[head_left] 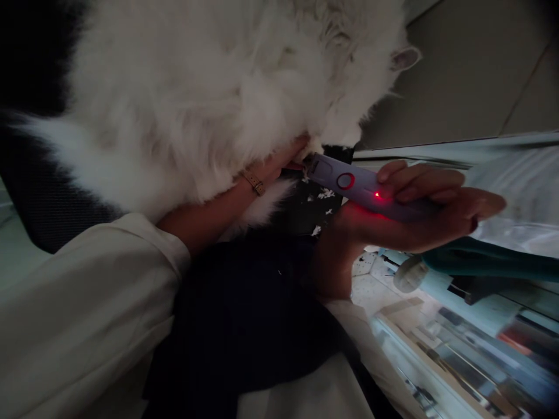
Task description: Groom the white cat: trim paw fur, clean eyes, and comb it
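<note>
Right hand (428,192) wrapped round lilac clipper (364,187) — 1 red ring, 1 red light glowing on body. Clipper head at lower fur of white long-haired animal (174,105), just beside left hand (293,154). Left fingers partly hidden by fur, view dim — cannot tell whether pinching or spread. Tan buckled strap (254,183) on left wrist. White tufts (325,193) scattered over black surface (301,209) under clipper.

At eleven o'clock, white fur (183,105) shaded with cream; at two, a lilac-grey clipper (329,169) with red ring (351,185) and red light (377,195); tan wristband (253,181); off-white sleeve (87,297) at eight; navy-black apron (248,314) at six; black surface (301,218) flecked white.
</note>
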Demonstrator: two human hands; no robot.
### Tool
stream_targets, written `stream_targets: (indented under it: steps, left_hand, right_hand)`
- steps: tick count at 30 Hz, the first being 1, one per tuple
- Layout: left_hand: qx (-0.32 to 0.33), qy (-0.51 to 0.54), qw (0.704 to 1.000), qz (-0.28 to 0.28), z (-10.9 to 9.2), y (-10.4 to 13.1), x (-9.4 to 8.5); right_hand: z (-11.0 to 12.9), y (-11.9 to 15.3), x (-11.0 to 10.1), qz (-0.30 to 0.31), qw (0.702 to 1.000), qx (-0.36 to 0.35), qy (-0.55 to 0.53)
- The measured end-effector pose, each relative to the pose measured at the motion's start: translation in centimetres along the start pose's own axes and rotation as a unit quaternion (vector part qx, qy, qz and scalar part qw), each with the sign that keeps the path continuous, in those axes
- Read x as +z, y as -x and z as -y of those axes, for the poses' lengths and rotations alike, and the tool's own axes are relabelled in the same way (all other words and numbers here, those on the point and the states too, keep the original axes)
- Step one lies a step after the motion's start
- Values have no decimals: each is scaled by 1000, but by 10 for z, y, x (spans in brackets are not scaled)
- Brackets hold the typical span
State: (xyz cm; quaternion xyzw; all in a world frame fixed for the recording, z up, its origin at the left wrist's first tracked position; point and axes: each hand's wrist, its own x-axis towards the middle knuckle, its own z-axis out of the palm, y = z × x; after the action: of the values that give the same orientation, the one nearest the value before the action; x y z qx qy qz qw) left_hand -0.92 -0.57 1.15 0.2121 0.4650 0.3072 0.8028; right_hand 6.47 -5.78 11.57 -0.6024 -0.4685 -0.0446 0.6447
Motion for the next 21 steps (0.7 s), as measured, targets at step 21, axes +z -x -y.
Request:
stream_targets:
  steps: [21]
  left_hand:
    - [-25, 25, 999, -32, -6, 8, 3]
  right_hand:
    - [-2, 16, 11, 6, 979, -73, -193]
